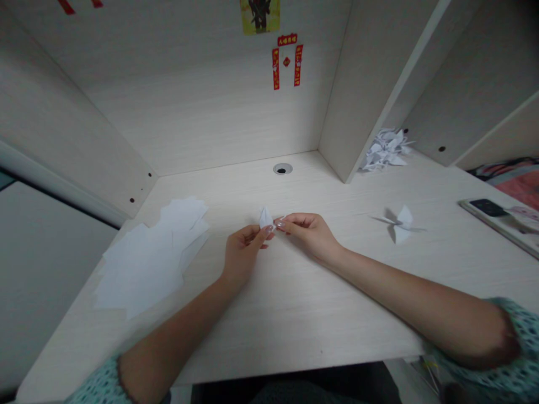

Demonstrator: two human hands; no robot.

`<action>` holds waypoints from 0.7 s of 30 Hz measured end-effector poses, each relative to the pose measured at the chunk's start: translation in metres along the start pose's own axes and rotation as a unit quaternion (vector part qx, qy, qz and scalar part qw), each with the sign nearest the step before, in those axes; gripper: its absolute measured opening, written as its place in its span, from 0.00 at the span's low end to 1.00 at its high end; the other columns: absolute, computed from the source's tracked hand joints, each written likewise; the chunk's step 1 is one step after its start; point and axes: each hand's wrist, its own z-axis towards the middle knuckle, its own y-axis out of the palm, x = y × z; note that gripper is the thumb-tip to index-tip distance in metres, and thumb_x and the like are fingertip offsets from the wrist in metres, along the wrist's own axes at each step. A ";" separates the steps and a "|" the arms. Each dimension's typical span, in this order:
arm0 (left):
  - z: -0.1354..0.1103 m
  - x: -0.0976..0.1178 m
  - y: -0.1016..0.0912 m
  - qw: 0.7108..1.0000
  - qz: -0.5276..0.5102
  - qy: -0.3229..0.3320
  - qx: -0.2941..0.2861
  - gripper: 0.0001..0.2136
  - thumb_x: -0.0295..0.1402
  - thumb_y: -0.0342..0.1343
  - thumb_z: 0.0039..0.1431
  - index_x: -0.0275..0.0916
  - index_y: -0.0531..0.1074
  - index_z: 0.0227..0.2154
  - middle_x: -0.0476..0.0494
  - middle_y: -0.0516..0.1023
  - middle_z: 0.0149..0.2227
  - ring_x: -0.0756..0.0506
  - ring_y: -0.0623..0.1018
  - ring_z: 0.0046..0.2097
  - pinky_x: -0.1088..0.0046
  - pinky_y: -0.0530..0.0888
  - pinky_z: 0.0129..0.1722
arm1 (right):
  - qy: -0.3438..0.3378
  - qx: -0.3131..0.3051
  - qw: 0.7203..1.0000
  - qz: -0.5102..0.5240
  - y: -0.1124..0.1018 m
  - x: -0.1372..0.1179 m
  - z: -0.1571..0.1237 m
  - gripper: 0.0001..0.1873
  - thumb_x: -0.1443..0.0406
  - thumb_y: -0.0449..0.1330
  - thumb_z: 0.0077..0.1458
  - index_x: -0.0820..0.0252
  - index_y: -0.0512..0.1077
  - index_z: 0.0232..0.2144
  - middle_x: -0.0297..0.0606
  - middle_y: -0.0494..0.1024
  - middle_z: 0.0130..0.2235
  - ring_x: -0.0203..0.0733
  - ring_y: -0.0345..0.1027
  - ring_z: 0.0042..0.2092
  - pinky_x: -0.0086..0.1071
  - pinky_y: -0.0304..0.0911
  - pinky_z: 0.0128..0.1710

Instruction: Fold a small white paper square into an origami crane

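Observation:
A small folded white paper piece (265,217), pointed at the top, is held above the middle of the desk. My left hand (245,248) pinches its lower part between thumb and fingers. From the other side, my right hand (306,230) has its thumb and forefinger closed on a narrow part of the same paper; the fingertips hide the exact fold. To the right lies a finished white paper crane (402,223) with its wings spread. On the left is a loose pile of white paper sheets (147,261).
A heap of folded paper cranes (386,149) sits behind the upright divider (362,84) at back right. A phone (501,219) lies at the desk's right edge, near some red cloth (520,182). A round cable hole (282,169) is set at the back.

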 end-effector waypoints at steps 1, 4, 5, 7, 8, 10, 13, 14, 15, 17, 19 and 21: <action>0.000 0.000 0.000 1.000 0.000 -0.001 -0.003 0.13 0.43 0.58 0.51 0.38 0.77 0.29 0.46 0.80 0.29 0.48 0.77 0.33 0.75 0.74 0.32 | -0.001 -0.001 1.000 -0.001 0.000 0.000 0.000 0.09 0.59 0.66 0.42 0.58 0.78 0.24 0.38 0.81 0.33 0.39 0.72 0.36 0.36 0.64 0.43; 0.001 -0.001 -0.002 1.000 0.003 -0.004 -0.009 0.14 0.44 0.59 0.50 0.38 0.77 0.29 0.46 0.80 0.29 0.47 0.77 0.33 0.74 0.74 0.32 | -0.032 -0.005 0.999 -0.031 -0.004 0.000 0.003 0.09 0.58 0.66 0.44 0.58 0.78 0.27 0.38 0.80 0.35 0.40 0.72 0.36 0.36 0.65 0.42; 0.001 -0.001 -0.002 1.000 0.005 -0.005 -0.005 0.14 0.44 0.59 0.50 0.37 0.77 0.29 0.45 0.80 0.28 0.47 0.77 0.33 0.73 0.74 0.32 | -0.056 -0.004 0.997 -0.057 -0.007 -0.001 0.005 0.10 0.59 0.65 0.46 0.58 0.78 0.29 0.39 0.80 0.36 0.40 0.72 0.37 0.36 0.65 0.41; 0.002 -0.001 -0.003 1.000 0.007 -0.006 0.011 0.14 0.45 0.58 0.50 0.37 0.76 0.28 0.45 0.80 0.28 0.47 0.78 0.32 0.73 0.74 0.31 | -0.131 0.007 0.982 -0.137 -0.011 -0.004 0.007 0.12 0.59 0.62 0.50 0.57 0.77 0.37 0.39 0.79 0.37 0.40 0.71 0.38 0.35 0.65 0.39; 0.002 -0.001 -0.004 1.000 0.008 -0.004 0.018 0.14 0.45 0.58 0.50 0.36 0.76 0.27 0.45 0.80 0.29 0.47 0.78 0.33 0.74 0.74 0.31 | -0.179 0.014 0.966 -0.183 -0.014 -0.005 0.008 0.13 0.60 0.61 0.52 0.56 0.76 0.40 0.39 0.78 0.38 0.39 0.70 0.38 0.35 0.65 0.39; 0.002 0.000 -0.004 1.000 0.015 0.003 0.019 0.14 0.44 0.58 0.51 0.37 0.75 0.27 0.45 0.80 0.29 0.47 0.78 0.33 0.74 0.74 0.31 | -0.271 0.016 0.925 -0.264 -0.017 -0.007 0.008 0.14 0.63 0.59 0.54 0.55 0.74 0.44 0.39 0.76 0.38 0.39 0.69 0.37 0.34 0.65 0.39; 0.002 0.000 -0.005 0.999 0.034 0.022 -0.004 0.13 0.44 0.58 0.51 0.37 0.75 0.26 0.46 0.79 0.28 0.47 0.78 0.33 0.74 0.74 0.31 | -0.344 0.006 0.879 -0.330 -0.019 -0.007 0.006 0.14 0.65 0.58 0.55 0.54 0.73 0.45 0.39 0.75 0.38 0.39 0.69 0.38 0.35 0.65 0.39; 0.002 0.000 -0.005 0.999 0.040 0.025 -0.009 0.13 0.43 0.58 0.52 0.38 0.75 0.26 0.46 0.79 0.28 0.47 0.78 0.33 0.74 0.74 0.31 | -0.354 0.007 0.871 -0.341 -0.019 -0.007 0.006 0.13 0.65 0.58 0.55 0.54 0.74 0.44 0.39 0.76 0.38 0.39 0.69 0.38 0.35 0.65 0.40; 0.002 0.000 -0.005 0.998 0.046 0.028 -0.013 0.13 0.43 0.57 0.52 0.38 0.75 0.26 0.46 0.79 0.28 0.47 0.78 0.34 0.74 0.74 0.32 | -0.361 0.010 0.865 -0.349 -0.019 -0.007 0.005 0.12 0.65 0.58 0.55 0.54 0.74 0.43 0.39 0.76 0.37 0.39 0.69 0.39 0.35 0.66 0.41; 0.001 0.001 -0.005 0.998 0.052 0.029 -0.017 0.13 0.43 0.57 0.52 0.38 0.74 0.25 0.47 0.78 0.28 0.47 0.78 0.34 0.74 0.74 0.32 | -0.371 0.017 0.855 -0.363 -0.021 -0.007 0.005 0.10 0.65 0.59 0.55 0.54 0.75 0.40 0.39 0.77 0.36 0.40 0.70 0.39 0.35 0.65 0.41; 0.002 0.001 -0.006 0.998 0.056 0.026 -0.024 0.13 0.43 0.57 0.52 0.38 0.73 0.24 0.47 0.78 0.27 0.46 0.78 0.35 0.74 0.74 0.32 | -0.376 0.007 0.847 -0.377 -0.023 -0.008 0.006 0.09 0.65 0.59 0.55 0.55 0.75 0.39 0.39 0.77 0.36 0.41 0.70 0.39 0.35 0.65 0.41; 0.002 0.001 -0.007 0.997 0.065 0.023 -0.029 0.13 0.43 0.57 0.52 0.38 0.73 0.24 0.48 0.77 0.26 0.46 0.78 0.35 0.75 0.74 0.32 | -0.376 -0.018 0.841 -0.387 -0.025 -0.010 0.008 0.08 0.64 0.59 0.55 0.54 0.76 0.38 0.38 0.78 0.35 0.41 0.70 0.39 0.35 0.65 0.41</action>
